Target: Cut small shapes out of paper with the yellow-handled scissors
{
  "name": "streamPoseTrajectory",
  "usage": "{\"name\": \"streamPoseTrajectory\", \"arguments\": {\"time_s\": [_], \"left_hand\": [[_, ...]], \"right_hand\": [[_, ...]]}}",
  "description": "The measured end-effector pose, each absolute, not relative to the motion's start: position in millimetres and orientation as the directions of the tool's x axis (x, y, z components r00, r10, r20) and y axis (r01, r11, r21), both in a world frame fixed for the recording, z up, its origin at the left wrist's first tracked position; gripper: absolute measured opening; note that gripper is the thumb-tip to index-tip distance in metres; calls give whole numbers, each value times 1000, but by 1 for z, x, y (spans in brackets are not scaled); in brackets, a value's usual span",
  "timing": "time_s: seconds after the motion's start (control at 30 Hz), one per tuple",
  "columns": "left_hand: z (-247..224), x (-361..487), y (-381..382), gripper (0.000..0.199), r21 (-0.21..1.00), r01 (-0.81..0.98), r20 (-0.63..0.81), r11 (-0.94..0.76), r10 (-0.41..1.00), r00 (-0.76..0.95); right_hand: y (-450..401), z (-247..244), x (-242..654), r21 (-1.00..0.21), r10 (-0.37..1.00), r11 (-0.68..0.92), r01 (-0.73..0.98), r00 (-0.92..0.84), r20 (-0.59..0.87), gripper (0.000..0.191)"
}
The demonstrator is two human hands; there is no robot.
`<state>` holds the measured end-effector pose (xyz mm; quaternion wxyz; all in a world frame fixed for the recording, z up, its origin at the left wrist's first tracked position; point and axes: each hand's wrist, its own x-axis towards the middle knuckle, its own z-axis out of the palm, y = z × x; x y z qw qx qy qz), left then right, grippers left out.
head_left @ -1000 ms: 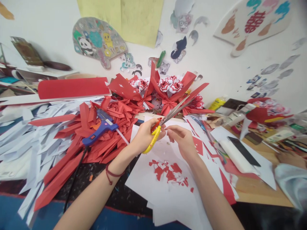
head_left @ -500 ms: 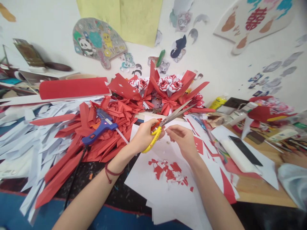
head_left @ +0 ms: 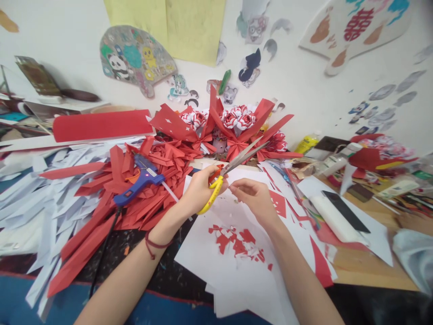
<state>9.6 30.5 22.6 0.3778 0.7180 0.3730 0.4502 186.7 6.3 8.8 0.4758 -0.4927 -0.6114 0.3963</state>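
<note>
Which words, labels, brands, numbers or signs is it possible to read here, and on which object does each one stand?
"囍", in red: on the white fan-shaped board on the wall, upper right.
Label on the blue glue gun: too small to read.
Marks on the yellow handle of the scissors: too small to read.
Print on the white packet, far left: too blurred to read.

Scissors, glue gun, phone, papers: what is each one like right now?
Scissors: in the left hand, blades apart.
Right hand: fingers bent; whether it grips anything is unclear.
Glue gun: lying down, corded.
Phone: screen dark.
Red strips: folded, heaped.
White strips: folded, heaped.
Red-and-white scraps: cut, scattered.
Red roll: rolled up.
</note>
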Motion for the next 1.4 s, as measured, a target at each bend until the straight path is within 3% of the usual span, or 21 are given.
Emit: {"name": "streamPoseTrajectory", "arguments": {"time_s": [0.33,0.6,0.87,1.07,1.4], "left_hand": [[22,10,30,20,887,165,368,-431,876,313],[32,11,24,27,944,-3,311,-329,889,335],[25,11,27,28,933,8,336,-360,879,339],[33,7,22,19,820,202,478,-536,834,274],[33,9,19,21,670,210,638,-712,697,329]], "right_hand": [[4,11,184,-949,968,249,193,-64,241,20],[3,14,184,-954,959,283,101,0,284,14],[4,11,183,-951,957,288,114,-12,289,14],[4,11,183,-981,980,192,7,-60,192,13],[3,13,183,-991,983,56,-119,-168,75,13]]}}
